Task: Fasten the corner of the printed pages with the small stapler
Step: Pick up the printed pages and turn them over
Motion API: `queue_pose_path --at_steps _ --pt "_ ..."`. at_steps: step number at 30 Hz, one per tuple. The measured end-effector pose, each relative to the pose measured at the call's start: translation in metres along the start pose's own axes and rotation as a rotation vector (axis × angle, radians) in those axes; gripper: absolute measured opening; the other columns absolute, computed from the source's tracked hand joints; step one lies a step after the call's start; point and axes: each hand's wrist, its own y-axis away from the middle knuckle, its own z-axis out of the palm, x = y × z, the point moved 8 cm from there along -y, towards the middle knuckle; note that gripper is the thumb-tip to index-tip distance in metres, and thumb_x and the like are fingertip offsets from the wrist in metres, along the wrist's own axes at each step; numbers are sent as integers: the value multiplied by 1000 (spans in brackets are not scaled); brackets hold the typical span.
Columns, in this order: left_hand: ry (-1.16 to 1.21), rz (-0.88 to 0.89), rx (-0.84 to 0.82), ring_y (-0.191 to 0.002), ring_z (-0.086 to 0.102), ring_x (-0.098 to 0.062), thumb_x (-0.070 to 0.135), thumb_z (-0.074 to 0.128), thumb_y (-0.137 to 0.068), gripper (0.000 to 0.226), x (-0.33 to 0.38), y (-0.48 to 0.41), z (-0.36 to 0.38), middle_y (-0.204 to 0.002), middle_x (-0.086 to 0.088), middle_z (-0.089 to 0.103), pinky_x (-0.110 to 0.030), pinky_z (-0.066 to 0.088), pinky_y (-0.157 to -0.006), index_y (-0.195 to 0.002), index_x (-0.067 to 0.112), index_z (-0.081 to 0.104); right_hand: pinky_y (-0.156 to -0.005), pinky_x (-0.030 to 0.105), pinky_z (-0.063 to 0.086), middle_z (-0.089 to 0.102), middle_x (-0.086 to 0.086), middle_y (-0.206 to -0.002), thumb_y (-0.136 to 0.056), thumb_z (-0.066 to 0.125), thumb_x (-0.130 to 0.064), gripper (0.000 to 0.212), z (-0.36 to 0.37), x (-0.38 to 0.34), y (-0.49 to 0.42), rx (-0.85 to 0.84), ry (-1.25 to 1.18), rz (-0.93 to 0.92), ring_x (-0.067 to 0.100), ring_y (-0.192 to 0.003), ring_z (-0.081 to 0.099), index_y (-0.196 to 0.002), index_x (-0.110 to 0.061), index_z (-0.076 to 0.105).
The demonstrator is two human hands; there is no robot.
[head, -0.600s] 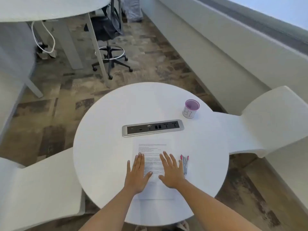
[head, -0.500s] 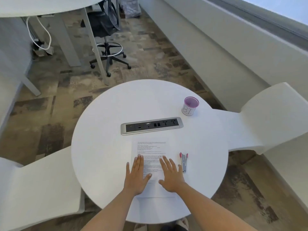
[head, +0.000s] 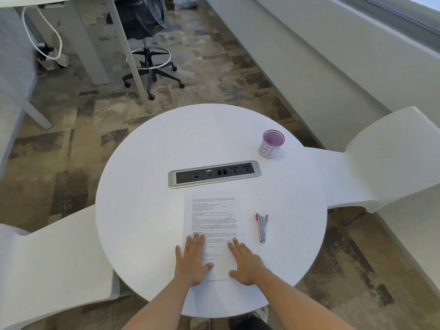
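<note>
A round white desk fills the middle of the view, with the printed pages lying flat on its near half, text facing the person. Both hands rest palm down on the lower part of the sheets. The left hand lies at about 7 o'clock from the sheet's centre, its fingers stretched out, close together and gripping nothing, the thumb spread toward the right. The right hand sits at about 5 o'clock, likewise flat, with its fingers extended and grasping nothing; its outer edge reaches past the paper's right border onto the bare desk.

The small stapler lies on the desk at 3 o'clock from the pages, near them but apart, untouched by either hand. It is a slim metal piece with red tips, and its two arms splay slightly at the far end.

At 12 o'clock from the pages, just beyond their top edge, a silver power panel with dark sockets is set into the desk. Farther off at 1 o'clock stands a purple-rimmed cup with letters drawn on its white side. White chairs flank the desk on both sides.
</note>
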Motion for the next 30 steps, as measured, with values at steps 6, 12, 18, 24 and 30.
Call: queue_pose_path --at_steps 6,12,18,24,30 --pt "587 -283 276 -148 5 -33 41 64 -89 98 -3 -1 -43 -162 -16 3 -44 16 -118 -155 8 1 -120 41 15 -23 -5 -159 -94 51 -31 89 2 -1 1 -10 -41 -52 19 -150 -10 -152 -22 -16" --pt "893 -429 315 -136 39 -34 38 80 -76 106 -19 -14 -56 -151 -16 34 -47 36 -109 -152 6 13 -117 41 25 -21 -9 -160 -94 51 -30 88 0 1 0 -8 -86 -60 15 -149 -9 -152 -26 -14" --pt "1062 -553 197 -135 41 -34 39 78 -77 100 -36 -27 -50 -144 -11 49 -45 33 -111 -152 12 17 -115 42 30 -19 -13 -159 -95 49 -31 84 -1 4 -1 -8 -95 -59 12 -150 -6 -152 -30 -12" --pt "913 -528 248 -126 40 -28 33 73 -81 45 -27 -31 -63 -117 -1 63 -41 40 -99 -123 21 63 -116 42 28 -15 -15 -160 -95 49 -27 81 -4 6 -2 -10 -145 -75 12 -150 -2 -153 -33 -7" --pt "739 -513 306 -125 42 -34 30 81 -71 77 -14 -31 -79 -132 -15 45 -40 42 -94 -134 5 44 -120 38 18 -10 -13 -161 -97 47 -22 76 -6 10 -7 -15 -204 -88 14 -150 1 -153 -34 -2"
